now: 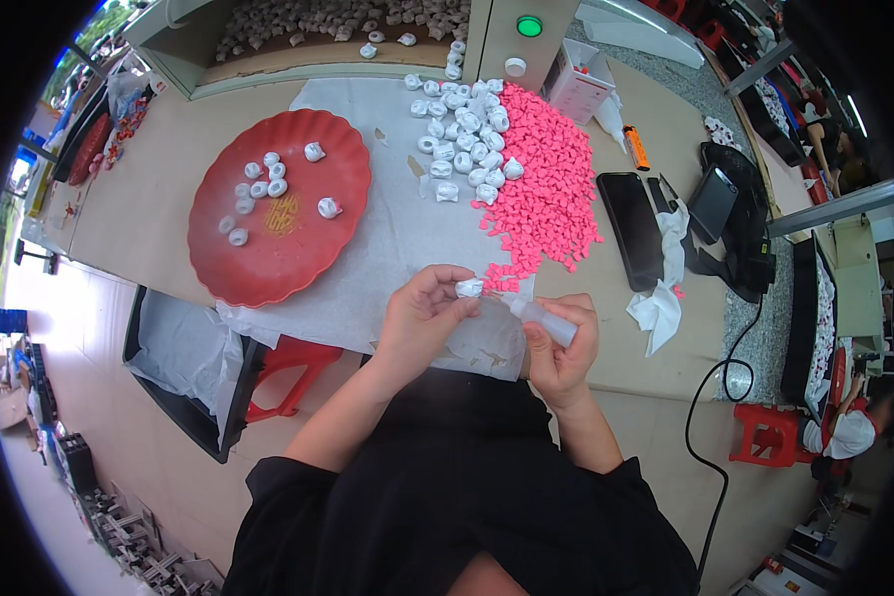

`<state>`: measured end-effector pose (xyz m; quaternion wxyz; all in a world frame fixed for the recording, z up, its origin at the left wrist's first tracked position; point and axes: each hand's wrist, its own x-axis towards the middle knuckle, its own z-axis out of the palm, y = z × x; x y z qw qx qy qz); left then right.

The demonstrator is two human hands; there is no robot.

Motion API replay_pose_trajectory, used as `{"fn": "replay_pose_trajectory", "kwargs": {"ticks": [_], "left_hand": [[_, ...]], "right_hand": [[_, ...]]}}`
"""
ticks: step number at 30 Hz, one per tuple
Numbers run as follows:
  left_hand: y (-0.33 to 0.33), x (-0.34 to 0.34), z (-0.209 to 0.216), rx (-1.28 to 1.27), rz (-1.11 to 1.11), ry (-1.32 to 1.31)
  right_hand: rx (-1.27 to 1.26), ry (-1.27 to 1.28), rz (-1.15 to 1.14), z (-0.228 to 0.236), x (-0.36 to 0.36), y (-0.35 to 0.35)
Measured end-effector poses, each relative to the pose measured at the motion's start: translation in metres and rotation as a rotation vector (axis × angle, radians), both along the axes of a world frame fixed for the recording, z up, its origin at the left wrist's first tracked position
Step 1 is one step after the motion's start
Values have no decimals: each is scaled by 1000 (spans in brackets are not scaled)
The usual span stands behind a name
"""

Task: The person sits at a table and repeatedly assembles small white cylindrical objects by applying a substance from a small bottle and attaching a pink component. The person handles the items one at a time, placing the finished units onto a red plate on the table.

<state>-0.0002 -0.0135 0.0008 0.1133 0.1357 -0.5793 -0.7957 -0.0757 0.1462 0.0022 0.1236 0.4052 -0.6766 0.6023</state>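
Between the fingertips of my left hand [425, 316] is a small white rounded piece [469, 288], held over the near part of the paper. My right hand [563, 348] grips a translucent squeeze bottle [546, 320], tilted so its narrow nozzle points left at the white piece. Whether the tip touches it, I cannot tell. Just beyond both hands, a heap of small pink pieces [541, 164] trails down toward my fingertips. Beside the heap lies a cluster of similar white pieces [459, 129]. A red scalloped plate [313, 253] on the left carries several more white pieces.
White paper [368, 233] covers the table's middle. A cabinet opening [318, 50] full of white pieces stands behind. To the right lie a black phone [630, 228], crumpled tissue [656, 316], an orange lighter-like item [636, 148] and a black bag [740, 214]. A black bin [230, 427] sits below left.
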Motion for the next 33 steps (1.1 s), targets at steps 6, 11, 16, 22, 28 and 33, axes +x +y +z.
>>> {"fn": "replay_pose_trajectory", "kwargs": {"ticks": [6,11,16,22,28,33], "left_hand": [[0,0,0,11,-4,24],[1,0,2,5,-12,21],[2,0,2,1,-10,28],[1,0,3,2,-12,22],[0,1,0,-31,-21,26],[5,6,5,-92,-131,-46]], "right_hand": [[-6,-11,12,0,1,0],[-22,-28,26,-1,2,0],[-11,6,42,0,2,-1],[-80,-164,35,-5,3,2],[-531,-993,241,20,-13,10],[-177,-774,34,23,-26,24]]}}
